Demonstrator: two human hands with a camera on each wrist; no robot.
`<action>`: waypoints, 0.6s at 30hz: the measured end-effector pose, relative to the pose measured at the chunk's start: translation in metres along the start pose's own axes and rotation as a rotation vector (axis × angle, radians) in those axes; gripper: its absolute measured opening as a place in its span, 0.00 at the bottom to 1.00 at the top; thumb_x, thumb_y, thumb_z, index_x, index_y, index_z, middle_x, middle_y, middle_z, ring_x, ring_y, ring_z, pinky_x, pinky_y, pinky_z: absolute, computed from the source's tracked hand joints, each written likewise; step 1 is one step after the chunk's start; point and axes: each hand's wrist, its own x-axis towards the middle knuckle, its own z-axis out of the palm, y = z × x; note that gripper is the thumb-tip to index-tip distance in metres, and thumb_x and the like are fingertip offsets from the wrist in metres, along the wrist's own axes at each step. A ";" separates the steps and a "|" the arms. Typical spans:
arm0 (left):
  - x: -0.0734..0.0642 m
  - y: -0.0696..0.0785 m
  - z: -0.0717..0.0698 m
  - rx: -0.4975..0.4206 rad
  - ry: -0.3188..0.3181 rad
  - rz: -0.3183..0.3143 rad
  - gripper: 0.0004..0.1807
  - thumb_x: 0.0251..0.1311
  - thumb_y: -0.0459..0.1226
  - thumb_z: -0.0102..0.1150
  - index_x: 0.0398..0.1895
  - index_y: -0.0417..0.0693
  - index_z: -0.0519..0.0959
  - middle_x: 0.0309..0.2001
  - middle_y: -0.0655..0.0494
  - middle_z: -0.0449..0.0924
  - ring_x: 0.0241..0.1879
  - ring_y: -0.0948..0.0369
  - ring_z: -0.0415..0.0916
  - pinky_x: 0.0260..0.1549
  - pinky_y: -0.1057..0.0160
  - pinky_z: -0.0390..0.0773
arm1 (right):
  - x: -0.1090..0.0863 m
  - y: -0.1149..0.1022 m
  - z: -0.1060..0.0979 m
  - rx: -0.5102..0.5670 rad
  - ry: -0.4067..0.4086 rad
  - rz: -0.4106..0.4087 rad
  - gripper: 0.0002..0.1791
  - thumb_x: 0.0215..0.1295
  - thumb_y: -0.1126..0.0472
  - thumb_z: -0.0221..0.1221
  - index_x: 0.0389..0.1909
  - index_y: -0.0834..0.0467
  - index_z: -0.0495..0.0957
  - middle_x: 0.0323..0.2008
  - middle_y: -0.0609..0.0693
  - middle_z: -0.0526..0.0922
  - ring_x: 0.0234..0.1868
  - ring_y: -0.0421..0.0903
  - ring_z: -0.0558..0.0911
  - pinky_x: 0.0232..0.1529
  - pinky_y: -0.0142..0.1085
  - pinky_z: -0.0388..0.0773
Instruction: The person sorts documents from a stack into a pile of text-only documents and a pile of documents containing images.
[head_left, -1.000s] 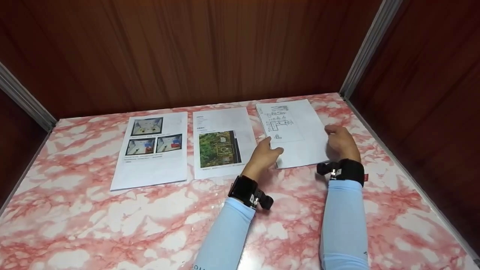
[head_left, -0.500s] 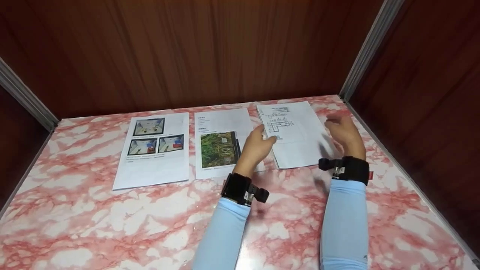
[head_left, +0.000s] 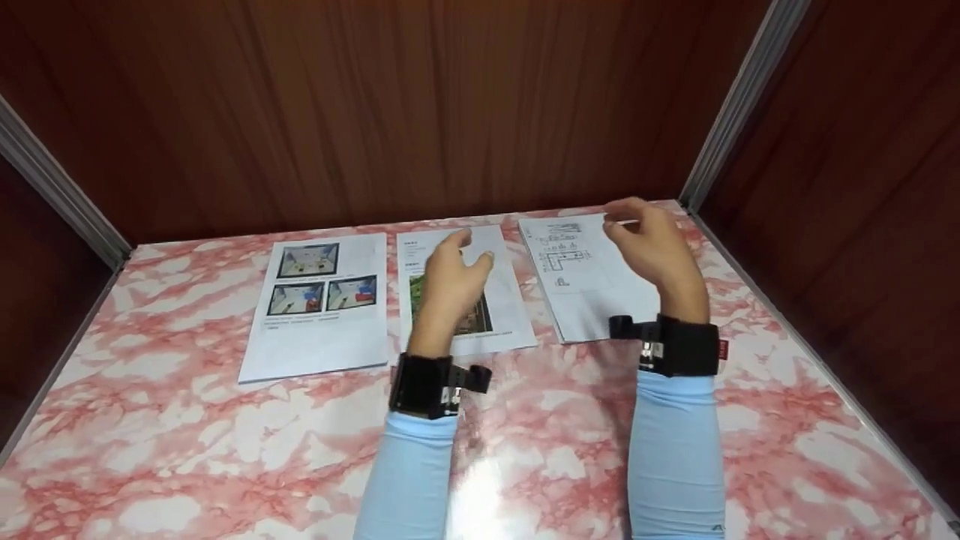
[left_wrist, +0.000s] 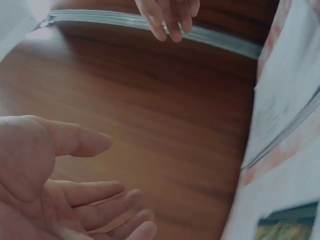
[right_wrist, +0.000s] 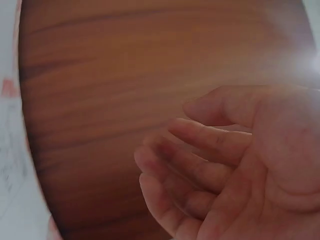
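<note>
Three paper stacks lie in a row on the table. My left hand (head_left: 450, 281) is raised over the middle stack (head_left: 510, 322), whose page carries a green photo partly hidden by the hand. In the left wrist view its fingers (left_wrist: 107, 207) are loosely spread and hold nothing. Above the right-hand stack (head_left: 592, 300), printed with a line diagram, hovers my right hand (head_left: 656, 251). Its fingers (right_wrist: 200, 170) curve loosely around empty space in the right wrist view. At the left, the third stack (head_left: 322, 345) shows three small colour photos.
The table (head_left: 225, 465) has a red-and-white marbled top. Dark wood panels (head_left: 390, 112) rise behind it and at both sides, with metal corner posts (head_left: 742, 105) at the back. Each wrist wears a black strap with a small camera.
My right hand has come off the right-hand stack's edge, rising and shifting slightly left. The left hand has left the same stack's near left corner and moved left over the middle one.
</note>
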 end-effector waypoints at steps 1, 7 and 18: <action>-0.001 -0.002 -0.009 0.013 0.020 0.005 0.29 0.59 0.45 0.54 0.63 0.45 0.66 0.61 0.51 0.71 0.62 0.55 0.66 0.61 0.58 0.66 | -0.001 -0.008 0.004 0.007 0.000 -0.017 0.19 0.65 0.55 0.50 0.55 0.54 0.72 0.53 0.54 0.77 0.53 0.51 0.75 0.52 0.47 0.71; -0.006 -0.024 -0.053 0.160 0.087 -0.046 0.28 0.56 0.47 0.56 0.60 0.48 0.70 0.57 0.50 0.74 0.58 0.53 0.69 0.57 0.55 0.68 | -0.005 -0.042 0.038 0.040 -0.045 -0.078 0.16 0.63 0.57 0.53 0.51 0.56 0.74 0.49 0.54 0.79 0.48 0.50 0.77 0.48 0.43 0.72; 0.002 -0.086 -0.054 0.229 -0.032 -0.234 0.31 0.56 0.46 0.55 0.59 0.37 0.69 0.58 0.42 0.72 0.57 0.48 0.70 0.56 0.53 0.69 | 0.010 -0.041 0.127 -0.056 -0.229 0.139 0.25 0.56 0.54 0.56 0.53 0.63 0.70 0.49 0.60 0.76 0.50 0.55 0.76 0.53 0.46 0.72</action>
